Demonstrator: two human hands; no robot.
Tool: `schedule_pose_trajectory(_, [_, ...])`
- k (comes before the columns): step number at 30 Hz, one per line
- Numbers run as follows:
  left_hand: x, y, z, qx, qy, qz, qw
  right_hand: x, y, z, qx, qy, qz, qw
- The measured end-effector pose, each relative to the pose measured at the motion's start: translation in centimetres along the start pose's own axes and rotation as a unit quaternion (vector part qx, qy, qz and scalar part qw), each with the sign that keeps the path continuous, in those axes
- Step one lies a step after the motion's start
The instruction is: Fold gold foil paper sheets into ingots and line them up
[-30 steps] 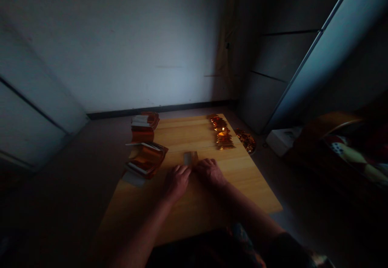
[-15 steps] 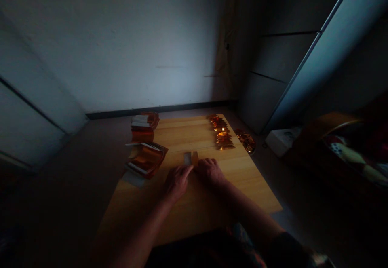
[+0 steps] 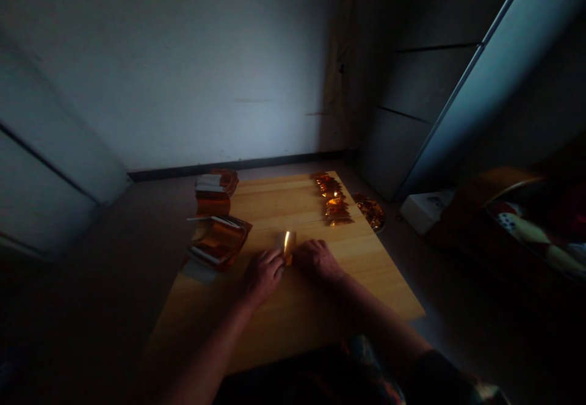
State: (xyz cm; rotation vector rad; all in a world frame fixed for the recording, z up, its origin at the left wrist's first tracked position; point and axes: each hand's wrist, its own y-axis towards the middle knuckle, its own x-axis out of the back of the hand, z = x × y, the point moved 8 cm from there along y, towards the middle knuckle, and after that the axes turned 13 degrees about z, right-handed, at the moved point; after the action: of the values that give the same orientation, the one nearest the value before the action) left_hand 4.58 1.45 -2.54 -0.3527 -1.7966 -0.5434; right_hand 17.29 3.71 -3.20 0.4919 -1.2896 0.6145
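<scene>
A small sheet of shiny gold foil paper (image 3: 287, 245) stands out on the wooden table between my two hands, a bright streak of light on it. My left hand (image 3: 265, 273) pinches its left, near edge, thumb and fingers drawn together. My right hand (image 3: 319, 260) is at its right edge with fingers curled; its fingertips are partly hidden, and they appear to grip that side. To the left lie bent stacks of orange-gold foil sheets (image 3: 222, 240) with pale backs. A row of folded gold foil pieces (image 3: 337, 209) sits at the far right of the table.
The light wooden table (image 3: 274, 200) stands near a pale wall (image 3: 220, 87). Beyond its right edge, lower down, is a round container of shiny gold pieces (image 3: 372, 211). A white box (image 3: 421, 209) rests on the floor by the cabinet. The room is dim.
The foil paper, flat with a pale strip and a gold strip showing, now shows a curved, shiny gold face. My left hand has shifted slightly left and down; my right hand has hardly moved.
</scene>
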Motion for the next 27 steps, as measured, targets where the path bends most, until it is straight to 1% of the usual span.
schedule_pose_trajectory(3, [0.1,-0.2,-0.1,-0.008,0.007,-0.009,1.000,0.1,0.6,0.4,-0.012,-0.025,0.025,0.999])
schedule_pose_trajectory(6, [-0.2,-0.4,-0.1,-0.005,0.023,0.003,1.000,0.2,1.1,0.7,-0.033,-0.035,0.052,0.998])
schedule_pose_trajectory(8, [-0.3,-0.5,-0.1,-0.003,0.024,0.008,1.000,0.3,1.3,0.8,-0.039,-0.034,0.058,0.997])
schedule_pose_trajectory(13, [-0.2,-0.5,0.2,0.020,0.005,0.005,1.000,0.1,1.1,0.7,-0.024,-0.034,0.038,0.998])
schedule_pose_trajectory(15, [0.0,-0.5,0.0,0.017,0.013,-0.001,1.000,-0.1,1.1,0.6,-0.017,-0.036,0.034,0.999])
schedule_pose_trajectory(20, [0.5,-0.3,-0.5,0.013,0.030,-0.011,0.999,-0.1,1.3,0.6,0.029,-0.030,0.024,0.999])
schedule_pose_trajectory(23, [0.5,-0.4,-0.4,0.011,0.026,-0.017,0.999,-0.2,1.5,0.5,0.056,-0.003,0.007,0.998])
schedule_pose_trajectory(27, [0.3,-0.8,-0.3,-0.009,0.016,-0.016,1.000,-0.2,1.9,-0.1,0.057,0.049,-0.031,0.997])
